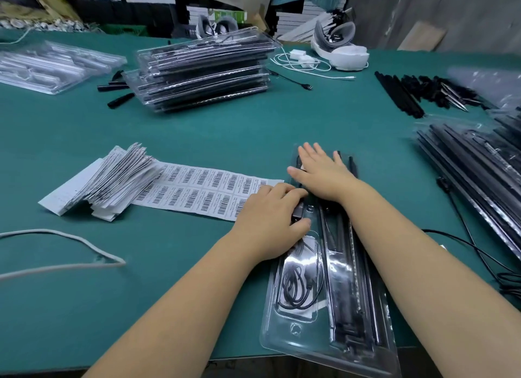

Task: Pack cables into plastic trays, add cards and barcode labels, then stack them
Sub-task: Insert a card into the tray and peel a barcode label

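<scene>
Clear plastic tray (284, 332) under flat right hand (324, 174) and curled left hand (270, 217).

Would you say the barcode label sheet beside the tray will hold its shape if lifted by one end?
Probably not: the barcode label sheet looks thin and lies flat, so it would likely droop. It seems light and may slide easily on the green mat.

Head-worn view, facing forward and down, close over green table (197, 129)
</scene>
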Available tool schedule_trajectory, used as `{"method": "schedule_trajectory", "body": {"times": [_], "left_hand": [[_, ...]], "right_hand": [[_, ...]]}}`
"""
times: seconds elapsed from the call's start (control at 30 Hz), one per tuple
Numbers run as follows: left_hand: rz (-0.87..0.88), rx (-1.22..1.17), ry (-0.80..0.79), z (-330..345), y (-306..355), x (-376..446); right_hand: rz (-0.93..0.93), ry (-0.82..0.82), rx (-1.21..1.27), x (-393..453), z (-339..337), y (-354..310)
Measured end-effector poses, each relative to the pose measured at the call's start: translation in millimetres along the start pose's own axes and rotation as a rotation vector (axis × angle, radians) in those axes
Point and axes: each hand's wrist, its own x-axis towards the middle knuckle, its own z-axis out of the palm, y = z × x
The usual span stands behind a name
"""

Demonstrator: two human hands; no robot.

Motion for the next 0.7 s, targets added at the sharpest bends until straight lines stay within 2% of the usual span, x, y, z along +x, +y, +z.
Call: {"method": "schedule_trajectory", "body": {"times": [0.2,0.5,0.6,0.7], "left_hand": [[0.020,0.083,-0.008,6,1,3],[-0.009,0.081,-0.020,7,1,5],[-0.016,0.072,-0.019,7,1,5],[-0.009,0.051,0.010,6,1,4]], "right_hand": [[-0.016,-0.046,-0.059,-10,-5,-4],[-0.155,-0.107,0.050,-55,-11,-6],[-0.150,-0.027,0.067,-61,-5,-9],[-0.222,0.182,0.183,-63,-1,-9]]}}
